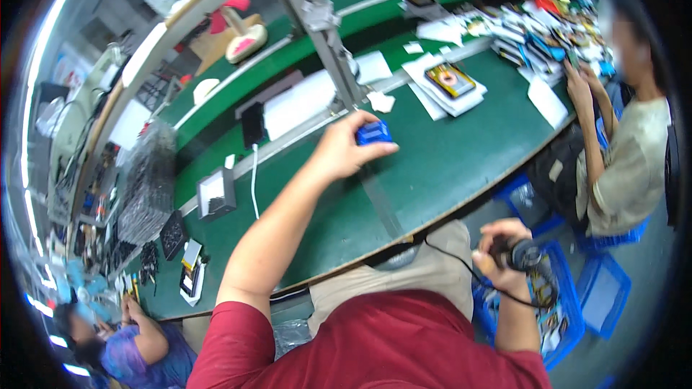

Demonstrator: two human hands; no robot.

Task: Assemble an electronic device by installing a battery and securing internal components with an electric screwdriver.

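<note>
Blue block: 1, between left fingers | black device: 1, at curled right fingers, hold unclear

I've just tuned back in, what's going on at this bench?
The person's left hand grips a small blue box over the green table. The right hand holds a dark, round-ended device with a black cable, off the table's near edge, by a blue crate. Co-workers sit at either side: one at left, one at right by a heaped pile.
</note>
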